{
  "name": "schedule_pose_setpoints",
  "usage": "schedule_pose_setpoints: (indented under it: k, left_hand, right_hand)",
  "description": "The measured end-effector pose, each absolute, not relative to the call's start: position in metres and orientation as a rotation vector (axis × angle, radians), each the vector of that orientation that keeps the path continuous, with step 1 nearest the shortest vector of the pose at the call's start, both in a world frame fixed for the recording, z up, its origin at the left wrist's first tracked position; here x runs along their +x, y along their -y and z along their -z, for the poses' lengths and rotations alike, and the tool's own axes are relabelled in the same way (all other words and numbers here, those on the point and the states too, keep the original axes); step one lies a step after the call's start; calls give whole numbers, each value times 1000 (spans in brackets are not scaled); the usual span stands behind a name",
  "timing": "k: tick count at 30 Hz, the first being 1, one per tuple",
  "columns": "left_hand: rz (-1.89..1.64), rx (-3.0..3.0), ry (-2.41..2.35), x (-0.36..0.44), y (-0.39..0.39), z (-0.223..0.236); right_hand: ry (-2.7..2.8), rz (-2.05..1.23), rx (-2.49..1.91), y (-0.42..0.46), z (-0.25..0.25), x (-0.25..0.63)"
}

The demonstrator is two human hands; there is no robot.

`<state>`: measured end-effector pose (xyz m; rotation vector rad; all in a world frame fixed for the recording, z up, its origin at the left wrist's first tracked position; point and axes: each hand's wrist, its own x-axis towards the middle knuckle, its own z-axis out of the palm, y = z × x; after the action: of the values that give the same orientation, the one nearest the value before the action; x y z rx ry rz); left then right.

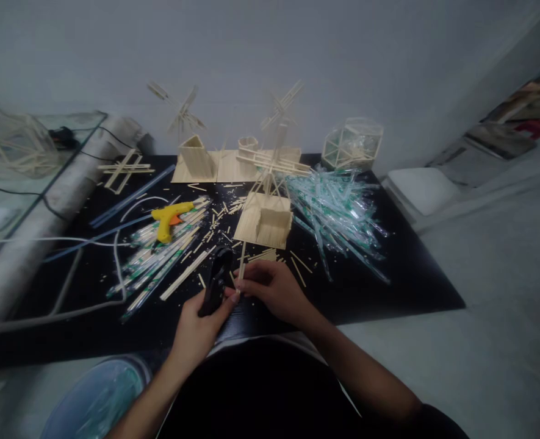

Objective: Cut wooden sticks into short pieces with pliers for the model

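Observation:
My left hand [199, 332] is closed around a black hand tool [215, 283] with a rounded upper end; its exact kind is unclear. Between the fingers of my right hand [276, 289] is a thin wooden stick [242, 259], pointing away from me. The two hands nearly meet at the stick's near end, and my left thumb reaches up to it. Just beyond them lies a wooden base [249, 219] carrying a small stick-built wall. A windmill-like frame of sticks [270, 167] rises behind that wall.
A yellow glue gun [164, 222] rests on wrapped sticks [146, 262] at left. Crumpled clear-and-green wrappers [343, 213] pile up at right. Offcuts [215, 222] litter the black table [365, 299]. More stick models [194, 158] stand along the wall, and a bin [100, 396] sits below left.

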<state>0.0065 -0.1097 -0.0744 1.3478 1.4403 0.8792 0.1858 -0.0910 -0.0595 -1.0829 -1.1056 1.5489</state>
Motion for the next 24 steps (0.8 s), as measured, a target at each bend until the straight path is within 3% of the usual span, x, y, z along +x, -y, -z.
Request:
schedule_pose_setpoints:
  k: [7,14,24]
  left_hand:
    - [-753,1412,-1443,-5,97,71]
    - [-1008,1449,-1564,-3,74,36]
    - [-921,1599,-1382,5,72,45]
  right_hand:
    - [1281,-1282,-1206,89,63,188]
    - [1641,-901,-1301,88,77,181]
    - [1814,-798,-1252,90,101,177]
